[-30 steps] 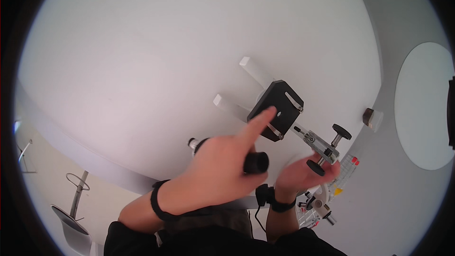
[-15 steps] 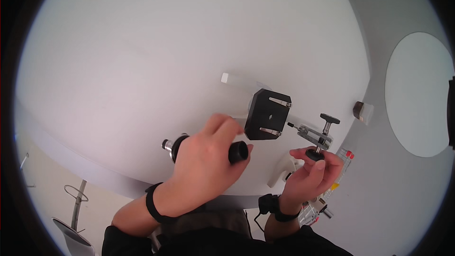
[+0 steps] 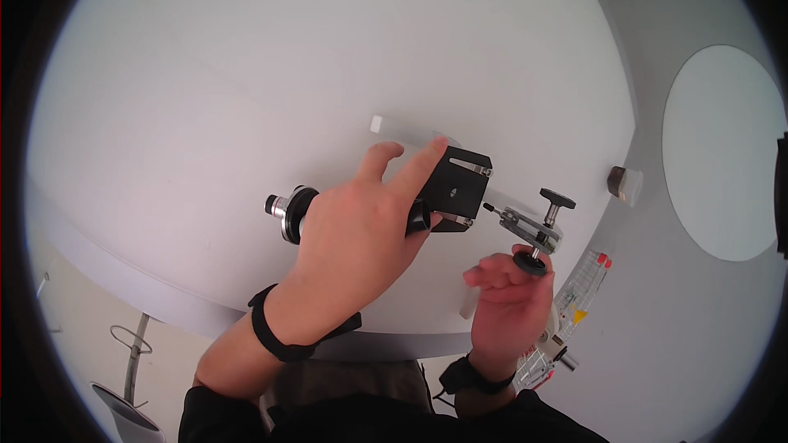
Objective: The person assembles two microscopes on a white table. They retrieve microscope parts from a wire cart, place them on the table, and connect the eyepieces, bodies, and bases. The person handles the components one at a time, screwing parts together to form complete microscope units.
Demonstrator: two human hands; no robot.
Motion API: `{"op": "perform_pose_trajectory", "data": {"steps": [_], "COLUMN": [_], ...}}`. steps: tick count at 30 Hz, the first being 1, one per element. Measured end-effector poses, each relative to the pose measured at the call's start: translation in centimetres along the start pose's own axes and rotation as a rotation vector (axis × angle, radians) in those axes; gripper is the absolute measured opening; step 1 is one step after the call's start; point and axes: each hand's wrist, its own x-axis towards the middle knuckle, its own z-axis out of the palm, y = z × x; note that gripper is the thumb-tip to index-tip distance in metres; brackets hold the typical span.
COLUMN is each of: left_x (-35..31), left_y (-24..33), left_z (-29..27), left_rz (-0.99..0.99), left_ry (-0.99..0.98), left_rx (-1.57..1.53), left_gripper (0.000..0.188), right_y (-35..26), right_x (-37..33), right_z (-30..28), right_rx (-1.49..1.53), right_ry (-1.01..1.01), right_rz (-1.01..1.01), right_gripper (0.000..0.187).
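Black and silver, a nosepiece (image 3: 289, 212) juts out left of centre, lying on or just above the white table (image 3: 246, 74) (the gap, if any, cannot be made out). Lenses point outward; a knock on the tabletop could scratch them, should the wrist dip.

Beside it, left hand (image 3: 355, 212): palm and thumb close round a black tube (image 3: 420, 216) whose end shows at the middle of the frame. Index finger stretches to the stage plate. With that finger off the tube, hold probably weaker; tube could roll or slip from the thumb. Nosepiece and tube look like one piece, join hidden under the hand.

Centre: white foot (image 3: 402, 131) pokes out above; right of it, black stage plate (image 3: 464, 187) with two metal clips. Pushing on its edge could tip or slide the stand; the tube end could snag the lower clip.

Right of centre: right hand (image 3: 510, 312), palm up, fingers loosely half-spread, nothing in the palm. Lower knob (image 3: 529, 263) sits over the fingertips; contact cannot be told. Above, metal arm (image 3: 525, 228) and upper knob (image 3: 558, 198). A careless lift there could turn the knob or swing the stand.
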Motion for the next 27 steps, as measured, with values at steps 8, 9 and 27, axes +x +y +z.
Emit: {"op": "perform_pose_trajectory", "data": {"steps": [8,9,27], "left_x": [0.0,0.0,-0.1], "left_y": [0.1,0.1,0.1], "left_z": [-0.1,0.0,0.2], "left_rz": [-0.015,-0.018,-0.029], "left_ry": [0.004,0.001,0.004], "left_rx": [-0.031,-0.036,-0.014], "left_gripper": [0.07,0.07,0.07], "right_y": [1.5,1.7,2.9], "right_x": [-0.1,-0.1,2.2], "right_z": [0.3,0.3,-0.1], "right_rx": [-0.678,-0.702,1.015], "right_ry": [0.191,0.192,-0.232], "right_rz": [-0.592,-0.627,0.521], "right_gripper": [0.034,0.035,0.059]}}
